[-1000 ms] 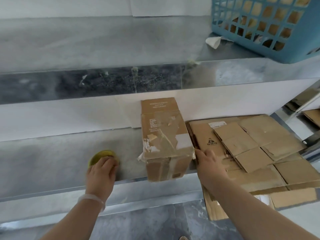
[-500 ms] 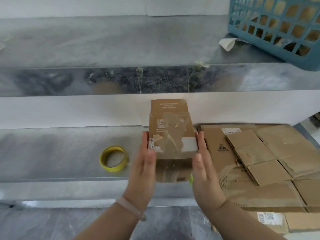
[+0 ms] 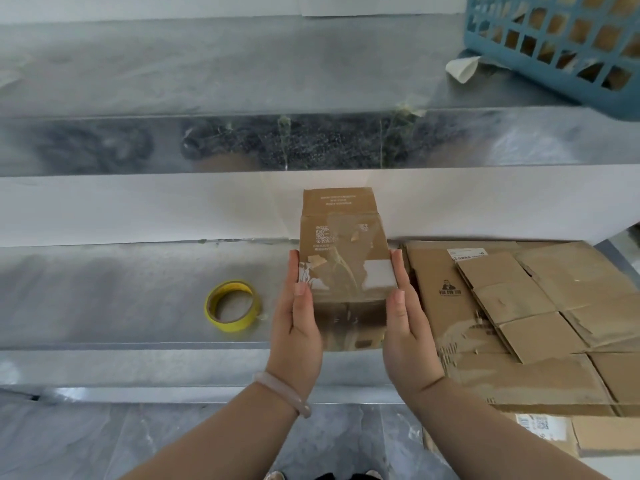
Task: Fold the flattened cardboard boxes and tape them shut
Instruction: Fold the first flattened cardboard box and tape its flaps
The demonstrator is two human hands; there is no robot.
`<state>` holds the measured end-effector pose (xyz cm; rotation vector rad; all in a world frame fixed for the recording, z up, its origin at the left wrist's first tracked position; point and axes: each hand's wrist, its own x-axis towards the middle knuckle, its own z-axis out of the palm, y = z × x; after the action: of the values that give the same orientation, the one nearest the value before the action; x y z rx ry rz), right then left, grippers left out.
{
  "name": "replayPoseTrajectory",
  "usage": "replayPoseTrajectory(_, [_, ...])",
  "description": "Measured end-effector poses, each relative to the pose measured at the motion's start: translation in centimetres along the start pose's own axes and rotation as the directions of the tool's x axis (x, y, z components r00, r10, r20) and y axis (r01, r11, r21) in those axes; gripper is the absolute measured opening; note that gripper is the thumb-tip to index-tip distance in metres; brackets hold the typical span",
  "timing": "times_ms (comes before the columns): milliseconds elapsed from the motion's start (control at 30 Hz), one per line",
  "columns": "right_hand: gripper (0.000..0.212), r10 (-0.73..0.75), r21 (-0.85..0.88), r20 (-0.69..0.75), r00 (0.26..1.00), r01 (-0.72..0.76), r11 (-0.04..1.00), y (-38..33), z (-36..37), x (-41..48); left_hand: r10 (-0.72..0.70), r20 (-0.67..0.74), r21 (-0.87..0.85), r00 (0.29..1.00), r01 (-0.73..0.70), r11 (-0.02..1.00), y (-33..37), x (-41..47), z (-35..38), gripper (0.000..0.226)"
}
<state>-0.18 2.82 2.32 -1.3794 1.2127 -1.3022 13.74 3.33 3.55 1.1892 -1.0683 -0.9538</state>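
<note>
Pressing against opposite side walls of the folded cardboard box (image 3: 343,265) with the left hand (image 3: 298,327) and the right hand (image 3: 407,327). Fingers of both hands straight and flat along the walls, thumbs at the top edges; no curl round the box.

Box location: near the front edge of the metal tabletop (image 3: 104,289), clamped between the palms. Top face covered with glossy clear tape and a torn white label.

Left of the box, apart from the left hand: yellow tape roll (image 3: 232,305), lying flat.

Just right of the right hand: stack of flattened boxes (image 3: 519,306), overhanging the tabletop edge.

Upper shelf (image 3: 207,64), far right: blue basket (image 3: 554,46), with a paper scrap (image 3: 462,69) beside it.
</note>
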Motion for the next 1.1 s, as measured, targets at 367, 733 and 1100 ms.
replayPoseTrajectory(367, [0.051,-0.104,-0.391,0.167,0.980,0.163,0.906,0.8,-2.6,1.0,0.220,0.322,0.445,0.921,-0.352,0.823,-1.6,2.2,-4.8,0.054])
replayPoseTrajectory(733, [0.064,0.281,-0.141,0.331,0.901,-0.247,0.959,-2.3,-0.7,-0.4,-0.008,0.040,0.166,0.999,0.001,0.986,2.1,-0.2,-2.6,0.057])
replayPoseTrajectory(1100, [0.062,0.147,-0.177,0.112,0.983,-0.126,0.976,-0.4,2.7,-1.0,0.057,0.030,0.192,0.998,-0.062,0.979,0.0,-0.7,-4.5,0.048])
